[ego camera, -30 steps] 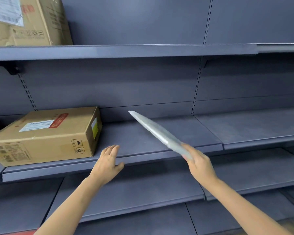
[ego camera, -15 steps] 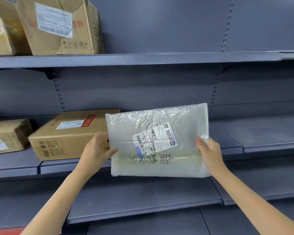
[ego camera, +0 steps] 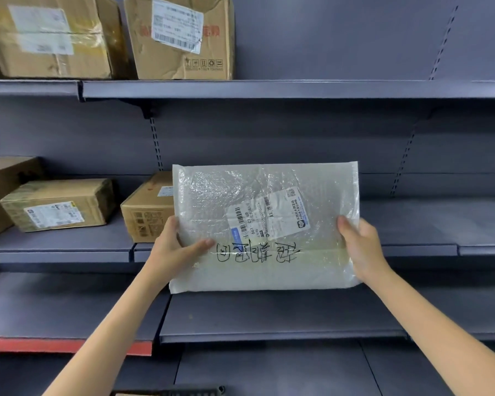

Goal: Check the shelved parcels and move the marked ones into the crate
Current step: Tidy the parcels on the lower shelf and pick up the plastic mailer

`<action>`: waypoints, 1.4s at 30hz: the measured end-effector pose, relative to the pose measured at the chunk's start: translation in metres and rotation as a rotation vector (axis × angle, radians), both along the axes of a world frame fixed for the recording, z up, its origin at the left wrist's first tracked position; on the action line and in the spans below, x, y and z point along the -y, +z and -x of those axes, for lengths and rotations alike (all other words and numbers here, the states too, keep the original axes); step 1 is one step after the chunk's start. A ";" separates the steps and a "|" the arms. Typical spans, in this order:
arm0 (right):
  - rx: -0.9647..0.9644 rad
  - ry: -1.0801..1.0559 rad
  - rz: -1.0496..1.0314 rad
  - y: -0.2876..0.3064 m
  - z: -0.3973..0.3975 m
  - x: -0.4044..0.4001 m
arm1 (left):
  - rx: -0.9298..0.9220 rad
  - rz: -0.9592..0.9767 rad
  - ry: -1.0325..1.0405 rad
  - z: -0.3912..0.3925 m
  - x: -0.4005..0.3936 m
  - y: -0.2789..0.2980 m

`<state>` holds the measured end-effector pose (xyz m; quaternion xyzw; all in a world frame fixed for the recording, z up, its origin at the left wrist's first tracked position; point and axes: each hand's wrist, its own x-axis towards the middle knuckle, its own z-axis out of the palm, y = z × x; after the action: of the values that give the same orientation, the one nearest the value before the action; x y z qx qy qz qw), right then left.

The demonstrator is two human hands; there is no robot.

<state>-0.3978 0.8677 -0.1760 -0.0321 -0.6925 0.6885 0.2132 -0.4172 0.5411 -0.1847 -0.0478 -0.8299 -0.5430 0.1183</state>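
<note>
At the left of the frame, cardboard boxes sit on the grey shelf. At centre, the left hand pinches the bubble-wrap parcel by its left edge, thumb across the front. The right hand grips the right edge, holding the parcel upright before the shelving, handwriting facing out.

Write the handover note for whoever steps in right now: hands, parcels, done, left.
Left hand and right hand each grip a side of the bubble mailer, held upright in front of the shelves.
Its label faces you; black handwriting sits below it.
Cardboard boxes remain on the middle shelf and the top one.
Left: judge the marking, crate it if marked, check the boxes. The crate isn't clearly in view.
</note>
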 end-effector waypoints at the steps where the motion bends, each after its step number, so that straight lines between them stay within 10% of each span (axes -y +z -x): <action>1: -0.003 -0.006 -0.002 0.000 -0.001 0.008 | -0.005 -0.031 0.003 -0.002 0.007 0.000; 14: -0.081 -0.115 -0.002 -0.031 -0.032 0.068 | -0.073 -0.242 -0.148 -0.026 0.076 0.001; 19: -0.105 -0.091 -0.502 0.011 -0.034 0.051 | -0.068 -0.059 -0.258 -0.033 0.085 0.023; 24: 0.168 0.404 -0.808 0.049 -0.032 0.068 | -0.131 0.020 -0.309 -0.040 0.072 0.058; 34: 0.051 0.389 -0.206 0.020 -0.041 0.095 | -0.363 0.366 0.162 -0.039 0.078 0.077; 42: -0.029 0.400 0.400 0.015 -0.034 0.109 | 0.141 -0.254 -0.353 -0.052 0.063 0.023</action>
<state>-0.3635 0.7582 -0.1606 0.0736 -0.5321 0.8403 0.0727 -0.3655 0.4780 -0.1620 -0.1389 -0.7398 -0.6575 -0.0317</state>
